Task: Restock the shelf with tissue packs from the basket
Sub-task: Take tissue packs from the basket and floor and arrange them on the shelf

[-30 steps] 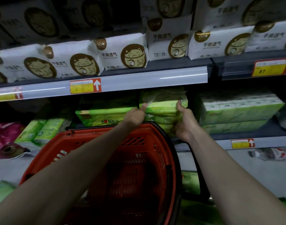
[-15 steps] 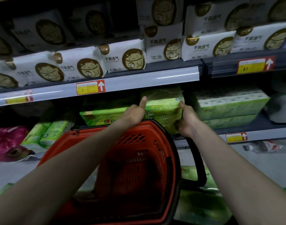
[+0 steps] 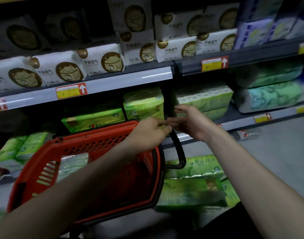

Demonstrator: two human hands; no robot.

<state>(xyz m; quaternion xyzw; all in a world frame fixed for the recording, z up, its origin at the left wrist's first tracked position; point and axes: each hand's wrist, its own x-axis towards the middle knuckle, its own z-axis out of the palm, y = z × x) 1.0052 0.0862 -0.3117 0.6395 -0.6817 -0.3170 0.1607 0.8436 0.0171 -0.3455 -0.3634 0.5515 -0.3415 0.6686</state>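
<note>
A green tissue pack (image 3: 143, 102) stands on the middle shelf (image 3: 234, 116), behind the far rim of the red basket (image 3: 49, 157). Both my hands hover just in front of it, free of it. My left hand (image 3: 147, 133) is above the basket's far right corner, fingers loosely bent, holding nothing. My right hand (image 3: 187, 121) is beside it with fingers spread and straight, next to the black basket handle (image 3: 178, 152). Another pale pack (image 3: 72, 164) lies inside the basket.
A flat green pack (image 3: 94, 119) lies left of the placed one, and more packs (image 3: 203, 100) to its right. White cat-print packs (image 3: 99, 61) fill the shelf above. Green packs (image 3: 191, 183) lie on the floor right of the basket. A plastic bottle (image 3: 246, 134) lies under the shelf.
Both hands have let go of the green pack, which stays on the shelf, and have drawn back toward the basket's right corner. The camera view has shifted right.
</note>
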